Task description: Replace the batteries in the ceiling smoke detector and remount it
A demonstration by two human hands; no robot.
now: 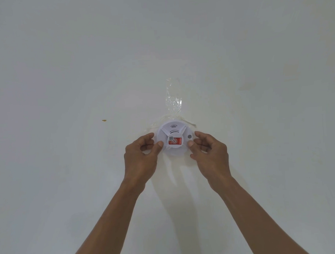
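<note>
Both forearms come up from the near edge, and the two hands meet on the smoke detector [174, 141], which sits flat against the white ceiling [83, 63] a bit right of centre. Left hand [141, 156] is on the detector's left rim, right hand [210, 153] on the right rim, so the thing is squarely between them and neither is really closer. Each hand is pinching the edge: thumb on the near face, the other fingers curled round the far side of the rim. So both are closed on the housing, not hovering.

It's a round disc, so no real long axis; what matters is that its flat face points straight down at the camera and the grips sit opposite each other across it. That's the setup you'd want for a twist on the base, I reckon.

A red and white sticker [175, 141] sits in the middle of the face, with a small grey button [189, 136] to its right. Clear tape [173, 100] runs away from the far edge across the ceiling, with more strips fanning out sideways. Can't tell from here if the tape is actually holding the unit up or whether it's locked on its mount.
</note>
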